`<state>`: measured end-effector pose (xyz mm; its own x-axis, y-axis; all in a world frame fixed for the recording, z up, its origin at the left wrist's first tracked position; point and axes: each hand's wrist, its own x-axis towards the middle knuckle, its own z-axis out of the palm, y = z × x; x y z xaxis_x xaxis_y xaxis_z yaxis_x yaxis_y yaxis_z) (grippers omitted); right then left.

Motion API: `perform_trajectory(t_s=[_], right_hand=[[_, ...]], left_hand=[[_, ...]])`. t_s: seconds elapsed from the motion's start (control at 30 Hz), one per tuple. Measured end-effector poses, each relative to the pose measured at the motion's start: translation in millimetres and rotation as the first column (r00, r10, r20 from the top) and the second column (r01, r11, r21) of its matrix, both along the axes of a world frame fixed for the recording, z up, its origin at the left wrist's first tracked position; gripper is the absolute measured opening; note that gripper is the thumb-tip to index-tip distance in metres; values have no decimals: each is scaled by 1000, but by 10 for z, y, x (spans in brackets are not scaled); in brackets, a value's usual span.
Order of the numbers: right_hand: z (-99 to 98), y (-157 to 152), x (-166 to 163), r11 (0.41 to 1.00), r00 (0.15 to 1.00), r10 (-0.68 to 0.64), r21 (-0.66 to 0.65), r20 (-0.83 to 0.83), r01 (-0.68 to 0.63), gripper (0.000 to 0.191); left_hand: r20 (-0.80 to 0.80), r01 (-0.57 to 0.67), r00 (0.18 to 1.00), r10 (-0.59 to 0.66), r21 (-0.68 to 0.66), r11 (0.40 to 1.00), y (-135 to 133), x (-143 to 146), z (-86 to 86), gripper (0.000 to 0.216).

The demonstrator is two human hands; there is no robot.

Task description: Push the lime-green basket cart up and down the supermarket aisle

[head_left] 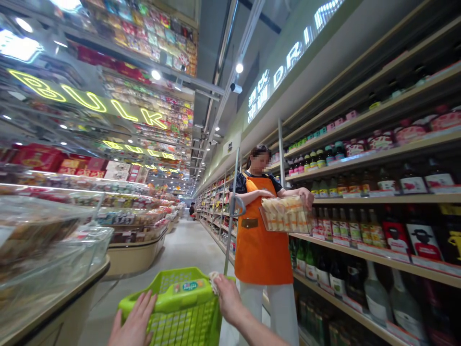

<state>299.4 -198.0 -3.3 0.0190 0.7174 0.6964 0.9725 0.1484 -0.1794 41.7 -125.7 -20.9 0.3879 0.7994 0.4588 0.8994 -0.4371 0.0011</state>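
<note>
A green plastic shopping basket (167,296) with mesh sides is low in front of me, with a small printed label on its near rim. My left hand (134,321) rests on the basket's left part, its fingers stretched out side by side. At the basket's right corner, my right hand (229,298) is closed on a crumpled whitish cloth (215,282), which touches the rim. Part of the cloth is hidden under the fingers.
A person in an orange apron (264,250) stands ahead, holding a clear bin (286,215) of wrapped food. Beside them rises a grey pole (232,230). Bottle shelves (360,194) line the right, bulk food counters (137,257) the left. An aisle floor (180,245) runs between.
</note>
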Motion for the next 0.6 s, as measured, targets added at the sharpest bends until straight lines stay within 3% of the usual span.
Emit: perform_trajectory(t_s=[0.4,0.6], right_hand=[[65,-10,87,978,984,-175,-118,-26,171,50],[-23,21,232,982,980,-185,-37,-77,183,47]], left_hand=[[1,60,998,-60,44,997,-18,-16,-11,63],[45,18,999,-23,108,994,75,-70,-144,62]])
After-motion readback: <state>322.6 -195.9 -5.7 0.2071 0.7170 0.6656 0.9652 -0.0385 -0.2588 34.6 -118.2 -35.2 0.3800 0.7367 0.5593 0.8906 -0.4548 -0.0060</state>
